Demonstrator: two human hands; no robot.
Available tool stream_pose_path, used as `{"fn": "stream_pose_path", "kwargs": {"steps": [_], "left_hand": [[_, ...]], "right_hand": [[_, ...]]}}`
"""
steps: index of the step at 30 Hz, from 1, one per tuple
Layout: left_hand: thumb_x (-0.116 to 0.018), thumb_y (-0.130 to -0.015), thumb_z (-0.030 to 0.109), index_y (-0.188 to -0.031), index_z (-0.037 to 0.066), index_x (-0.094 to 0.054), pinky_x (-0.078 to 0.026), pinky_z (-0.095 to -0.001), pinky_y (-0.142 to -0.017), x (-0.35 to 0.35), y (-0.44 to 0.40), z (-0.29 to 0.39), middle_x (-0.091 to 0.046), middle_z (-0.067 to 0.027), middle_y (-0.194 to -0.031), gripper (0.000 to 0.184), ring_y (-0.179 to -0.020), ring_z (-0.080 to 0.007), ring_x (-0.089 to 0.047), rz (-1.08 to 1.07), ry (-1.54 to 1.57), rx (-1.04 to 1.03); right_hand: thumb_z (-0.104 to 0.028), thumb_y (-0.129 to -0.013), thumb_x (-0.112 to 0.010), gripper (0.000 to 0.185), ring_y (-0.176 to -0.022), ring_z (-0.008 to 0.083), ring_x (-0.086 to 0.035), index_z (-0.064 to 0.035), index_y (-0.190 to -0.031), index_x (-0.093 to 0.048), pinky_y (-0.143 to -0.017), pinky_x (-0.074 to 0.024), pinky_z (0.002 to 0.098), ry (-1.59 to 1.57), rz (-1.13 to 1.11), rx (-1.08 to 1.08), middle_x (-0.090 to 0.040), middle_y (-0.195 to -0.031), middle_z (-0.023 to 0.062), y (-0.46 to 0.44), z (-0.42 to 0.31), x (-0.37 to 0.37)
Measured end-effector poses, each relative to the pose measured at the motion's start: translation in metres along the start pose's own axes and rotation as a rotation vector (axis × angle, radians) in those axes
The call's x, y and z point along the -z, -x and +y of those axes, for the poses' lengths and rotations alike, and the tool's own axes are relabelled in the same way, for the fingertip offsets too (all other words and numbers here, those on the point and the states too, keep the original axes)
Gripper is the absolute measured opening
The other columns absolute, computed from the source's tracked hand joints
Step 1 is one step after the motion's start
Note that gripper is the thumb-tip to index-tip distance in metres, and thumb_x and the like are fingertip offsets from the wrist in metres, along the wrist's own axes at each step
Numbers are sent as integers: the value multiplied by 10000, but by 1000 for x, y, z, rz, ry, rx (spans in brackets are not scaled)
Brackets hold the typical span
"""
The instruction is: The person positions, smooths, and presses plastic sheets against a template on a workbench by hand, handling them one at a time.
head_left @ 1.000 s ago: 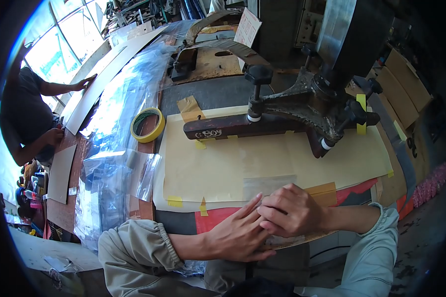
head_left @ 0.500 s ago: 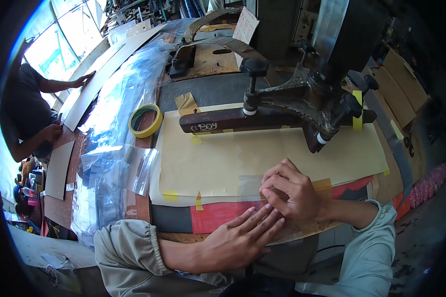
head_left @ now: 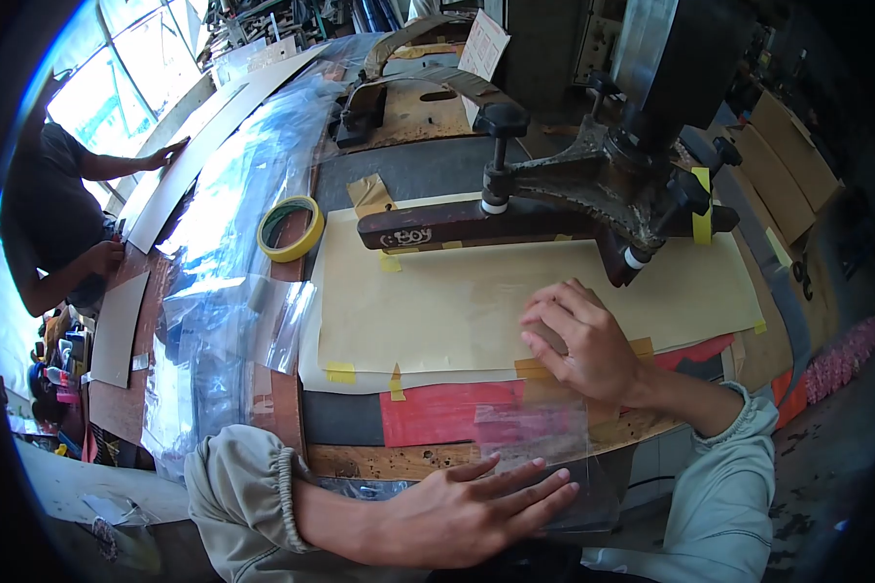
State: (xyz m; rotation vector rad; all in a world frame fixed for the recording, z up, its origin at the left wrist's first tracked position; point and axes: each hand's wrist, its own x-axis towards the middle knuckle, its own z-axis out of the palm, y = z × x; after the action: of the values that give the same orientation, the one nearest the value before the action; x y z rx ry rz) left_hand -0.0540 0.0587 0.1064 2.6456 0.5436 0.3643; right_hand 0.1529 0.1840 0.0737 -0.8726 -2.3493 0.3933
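My left hand (head_left: pixel 481 510) lies low at the front edge of the table, palm down with its fingers stretched out. Under and beyond its fingers is a clear plastic piece (head_left: pixel 544 428), partly hanging over the wooden edge. My right hand (head_left: pixel 588 340) hovers above the near side of a cream paper sheet (head_left: pixel 418 321), fingers loosely curled and a gap between thumb and forefinger. No object shows in it. Yellow tape bits (head_left: pixel 341 373) mark the sheet's near edge, and a red strip (head_left: pixel 428 420) runs in front of it.
A dark bar (head_left: pixel 476 225) on a metal press arm (head_left: pixel 593 185) stands over the sheet's far part. A yellow tape roll (head_left: pixel 291 229) and plastic film (head_left: pixel 214 330) lie left. Another person (head_left: pixel 63 204) touches a long board (head_left: pixel 190 160) at far left.
My left hand has slid down toward my body, and the clear plastic has come nearer with it. My right hand has lifted away from the left, its thumb and forefinger parted.
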Motion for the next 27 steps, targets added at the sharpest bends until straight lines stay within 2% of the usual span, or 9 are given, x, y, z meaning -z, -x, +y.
{"fn": "stream_pose_path", "kwargs": {"steps": [3, 5, 6, 11, 17, 20, 23, 27], "left_hand": [[-496, -843, 183, -1421, -26, -353, -501, -450, -950, -3, 1, 2, -479, -175, -1407, 631, -1266, -308, -516, -9, -22, -55], [-518, -903, 254, -1406, 47, -416, -543, -413, -904, -3, 0, 3, -533, -102, -1367, 554, -1204, -255, -569, 33, -51, -48], [-529, -933, 289, -1399, 83, -448, -563, -394, -881, -3, 0, 3, -560, -66, -1347, 516, -1173, -228, -596, 53, -66, -43], [-535, -926, 295, -1400, 75, -445, -561, -387, -879, -5, 1, 4, -549, -70, -1358, 530, -1207, -233, -571, 30, -54, -8], [-534, -924, 292, -1405, 71, -437, -548, -386, -903, -7, 1, 4, -547, -73, -1359, 538, -1213, -242, -566, 19, -70, 0], [-530, -926, 296, -1408, 71, -433, -541, -391, -914, -7, 1, 4, -544, -76, -1362, 542, -1218, -245, -562, 9, -73, -1], [-526, -926, 300, -1414, 71, -426, -538, -392, -917, -7, 2, 3, -537, -81, -1371, 549, -1223, -246, -558, -2, -71, -1], [-511, -933, 298, -1425, 71, -409, -535, -396, -922, 0, -2, 6, -520, -90, -1387, 551, -1232, -254, -550, -11, 33, 38]], "right_hand": [[-90, -819, -673, 332, -1056, 320, -555, 5, -1118, -564, -909, -450, 405, 168, 35, 32, -572, -1135, 164, -1, 3, -4], [-108, -825, -670, 446, -1093, 332, -538, 21, -1222, -514, -948, -428, 415, 291, 51, 16, -550, -1198, 179, -1, 9, -11], [-118, -832, -666, 467, -1093, 329, -536, 30, -1244, -502, -946, -424, 415, 317, 48, 12, -549, -1206, 182, 0, 10, -13], [-165, -852, -654, 515, -1115, 299, -502, 21, -1301, -485, -926, -378, 430, 349, -33, -63, -530, -1218, 168, -6, 12, -14], [-127, -840, -640, 377, -1033, 265, -460, 5, -1187, -574, -859, -326, 442, 359, -42, -98, -514, -1097, 100, -12, 9, -11], [-114, -810, -653, 290, -1015, 251, -458, -30, -1085, -614, -850, -325, 435, 489, 66, 11, -513, -1053, 83, -11, 7, -11], [-101, -786, -660, 240, -980, 235, -483, -55, -1018, -617, -842, -336, 423, 554, 69, 86, -523, -990, 71, -8, 1, -7], [-145, -818, -652, 181, -949, 220, -524, -53, -972, -627, -836, -365, 404, 420, -26, 66, -552, -950, 60, -1, -9, -3]]}}
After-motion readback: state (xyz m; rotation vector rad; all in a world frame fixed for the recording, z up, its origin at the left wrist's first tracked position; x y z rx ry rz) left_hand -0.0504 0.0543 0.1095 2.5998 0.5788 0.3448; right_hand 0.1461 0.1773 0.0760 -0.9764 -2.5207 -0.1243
